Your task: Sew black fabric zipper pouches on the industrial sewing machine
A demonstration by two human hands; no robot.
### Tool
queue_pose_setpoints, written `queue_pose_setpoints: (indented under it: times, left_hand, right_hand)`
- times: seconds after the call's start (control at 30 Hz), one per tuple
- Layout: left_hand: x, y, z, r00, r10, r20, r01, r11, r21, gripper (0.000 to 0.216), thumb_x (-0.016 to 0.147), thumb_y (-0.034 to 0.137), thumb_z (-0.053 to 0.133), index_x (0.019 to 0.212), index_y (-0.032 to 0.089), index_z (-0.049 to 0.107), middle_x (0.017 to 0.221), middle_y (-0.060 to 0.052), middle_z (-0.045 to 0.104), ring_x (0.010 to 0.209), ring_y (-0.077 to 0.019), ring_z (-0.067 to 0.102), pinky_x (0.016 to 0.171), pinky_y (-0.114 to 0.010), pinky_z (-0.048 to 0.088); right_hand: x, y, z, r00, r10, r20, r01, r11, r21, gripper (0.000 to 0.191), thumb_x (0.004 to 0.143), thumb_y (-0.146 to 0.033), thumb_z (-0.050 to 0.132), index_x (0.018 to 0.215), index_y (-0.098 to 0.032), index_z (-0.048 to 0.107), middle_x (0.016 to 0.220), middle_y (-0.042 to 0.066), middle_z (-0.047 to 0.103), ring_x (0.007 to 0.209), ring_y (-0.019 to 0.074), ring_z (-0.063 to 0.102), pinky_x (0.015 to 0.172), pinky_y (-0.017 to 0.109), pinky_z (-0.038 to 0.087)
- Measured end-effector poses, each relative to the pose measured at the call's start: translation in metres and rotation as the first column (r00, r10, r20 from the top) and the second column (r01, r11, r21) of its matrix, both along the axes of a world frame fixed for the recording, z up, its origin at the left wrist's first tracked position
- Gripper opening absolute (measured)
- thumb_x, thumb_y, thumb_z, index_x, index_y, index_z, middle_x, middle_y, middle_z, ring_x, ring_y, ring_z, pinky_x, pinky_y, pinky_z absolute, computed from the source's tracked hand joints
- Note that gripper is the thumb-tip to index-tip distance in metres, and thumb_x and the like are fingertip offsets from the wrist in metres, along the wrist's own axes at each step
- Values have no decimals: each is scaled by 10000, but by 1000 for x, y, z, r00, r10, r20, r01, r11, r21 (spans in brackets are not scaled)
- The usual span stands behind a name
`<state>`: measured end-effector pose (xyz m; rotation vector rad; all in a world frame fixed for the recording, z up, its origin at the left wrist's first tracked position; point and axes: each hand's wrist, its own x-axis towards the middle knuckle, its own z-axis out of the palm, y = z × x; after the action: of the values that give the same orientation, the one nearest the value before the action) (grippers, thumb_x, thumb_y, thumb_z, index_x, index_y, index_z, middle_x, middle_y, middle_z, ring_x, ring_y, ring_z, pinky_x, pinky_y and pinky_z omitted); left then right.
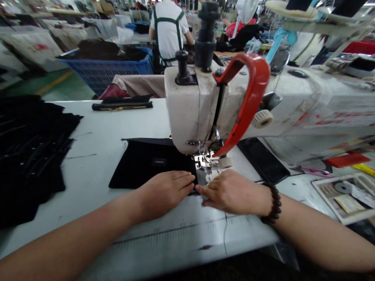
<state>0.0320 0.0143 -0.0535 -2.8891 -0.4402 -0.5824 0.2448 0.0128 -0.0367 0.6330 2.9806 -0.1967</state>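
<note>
A black fabric pouch piece with a small dark label lies flat on the sewing machine bed. Its right edge reaches the metal presser foot of the white sewing machine. My left hand rests flat on the pouch's lower right part, fingers stretched out together. Just right of it, my right hand has its index fingertip at the pouch's right edge near the lower corner. The thumb is apart from that finger, and the other fingers are bent. A dark beaded bracelet circles my right wrist.
Black fabric pieces are piled at left. A zippered black piece lies at the back. A red handle curves down beside the needle area. Right are a dark phone-like slab, scissors and a tray. A person sits beyond.
</note>
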Motion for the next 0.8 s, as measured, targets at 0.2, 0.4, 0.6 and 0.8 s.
queue_pose_setpoints:
  times: [0.2,0.4,0.6,0.8]
  left_hand:
    - [-2,2,-5,999,29,-40,-30,999,-16,269,817,50,378,943,54,616,983,-107,663,924,-178,608,848,-268,490]
    - [-8,12,-11,987,66,-144,-76,995,-64,270,791,54,439,1034,66,555,1085,-118,619,1026,-177,562,913,-280,447]
    - [-6,21,-8,963,111,-246,-141,984,-108,264,802,73,464,1055,75,540,1132,-117,593,1069,-184,539,935,-287,429]
    - [-5,31,-13,956,143,-256,-179,976,-122,230,814,109,476,1031,92,549,1124,-104,581,1064,-197,534,936,-287,418]
  right_hand:
    - [-2,-1,0,998,-52,33,51,998,24,363,895,-348,435,1143,-96,515,690,34,650,581,143,575,478,287,261]
    - [-4,3,-1,991,-132,35,129,990,56,424,869,-392,466,1170,-96,505,682,53,656,566,162,579,473,274,279]
    - [-7,9,0,975,-220,33,221,975,-12,396,852,-368,498,1155,-113,511,739,63,666,611,154,587,480,242,305]
    - [-10,14,3,962,-271,-21,272,959,84,351,813,-381,547,1090,-165,556,798,67,650,621,151,570,483,233,306]
